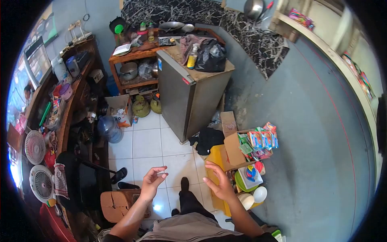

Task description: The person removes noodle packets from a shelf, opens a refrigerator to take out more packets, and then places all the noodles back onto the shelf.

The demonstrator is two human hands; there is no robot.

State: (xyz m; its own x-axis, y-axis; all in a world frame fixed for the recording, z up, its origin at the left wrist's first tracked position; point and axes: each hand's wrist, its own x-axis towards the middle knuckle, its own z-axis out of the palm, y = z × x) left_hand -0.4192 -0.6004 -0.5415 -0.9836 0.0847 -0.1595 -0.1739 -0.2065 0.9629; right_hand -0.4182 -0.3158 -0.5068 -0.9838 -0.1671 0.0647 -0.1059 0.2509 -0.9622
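Observation:
My left hand (pixel 153 182) is held out over the white tiled floor (pixel 143 142), its thumb and fingers curved and apart with nothing between them. Opposite it, my right hand (pixel 219 180) has its fingers spread and is also holding nothing. In the picture it overlaps the edge of a yellow cabinet (pixel 218 158). Close by on the right are a cardboard box (pixel 235 150), colourful packets (pixel 262 139), a green plate (pixel 240 181) and white bowls (pixel 260 194). Neither hand appears to touch any of them.
A grey fridge (pixel 174 94) stands ahead, a black plastic bag (pixel 211 55) on top. To the left are a water jug (pixel 109 129), green gas cylinders (pixel 140 107), a wooden stool (pixel 115 205) and a long counter with fans (pixel 41 183). Slippers (pixel 119 175) lie on the floor.

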